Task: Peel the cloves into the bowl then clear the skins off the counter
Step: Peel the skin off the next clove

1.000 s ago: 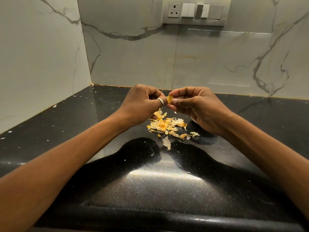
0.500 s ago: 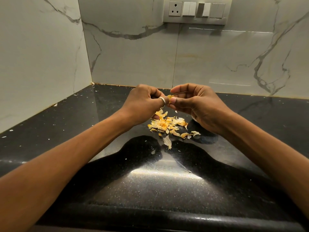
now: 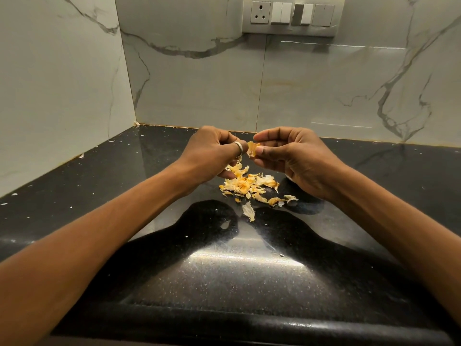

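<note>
A flake of skin [image 3: 252,149] is pinched between thumb and forefinger of the right hand [image 3: 291,156]. Over the last half second it has been drawn clear and the hands eased slightly apart. The left hand [image 3: 214,153] is curled tight. The clove is hidden, judged to be inside that fist, unconfirmed. One more layer is judged shed. The heap of skins [image 3: 247,186] is left on the black counter [image 3: 149,221] beneath the hands, uncleared. No bowl is seen.

Words: none can be read anywhere.
Switch plate [image 3: 291,17]: plain, no letters or numbers.
Tabletop [image 3: 99,196], below the switch plate: no writing.
</note>
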Tool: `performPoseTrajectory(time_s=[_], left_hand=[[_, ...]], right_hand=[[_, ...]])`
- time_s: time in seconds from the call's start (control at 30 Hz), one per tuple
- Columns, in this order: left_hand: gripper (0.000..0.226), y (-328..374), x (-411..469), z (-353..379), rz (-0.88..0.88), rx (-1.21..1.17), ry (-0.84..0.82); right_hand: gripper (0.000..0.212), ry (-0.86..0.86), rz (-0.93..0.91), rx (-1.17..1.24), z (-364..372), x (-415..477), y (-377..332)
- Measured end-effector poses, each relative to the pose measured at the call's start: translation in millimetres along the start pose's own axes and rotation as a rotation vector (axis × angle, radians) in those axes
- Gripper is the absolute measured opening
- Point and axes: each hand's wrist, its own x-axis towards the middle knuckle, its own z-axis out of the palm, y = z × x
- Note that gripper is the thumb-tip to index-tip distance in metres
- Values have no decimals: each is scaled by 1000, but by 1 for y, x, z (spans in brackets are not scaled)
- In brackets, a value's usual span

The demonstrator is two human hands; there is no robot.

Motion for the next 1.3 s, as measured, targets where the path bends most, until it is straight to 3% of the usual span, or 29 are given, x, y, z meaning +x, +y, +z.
performPoseTrajectory(time_s=[0.3, 0.6, 1.1, 1.3], left_hand=[[20, -4, 1, 1, 57, 195, 101], [16, -4, 2, 1, 18, 71, 31], [7, -5, 2, -1, 20, 135, 40], [10, -3, 0, 2, -5, 149, -78]], right_hand=[[23, 45, -31, -108, -4, 1, 2], [17, 15, 7, -220, -2, 0, 4], [16, 36, -26, -228, -2, -1, 3], [18, 41, -35, -224, -2, -1, 2]])
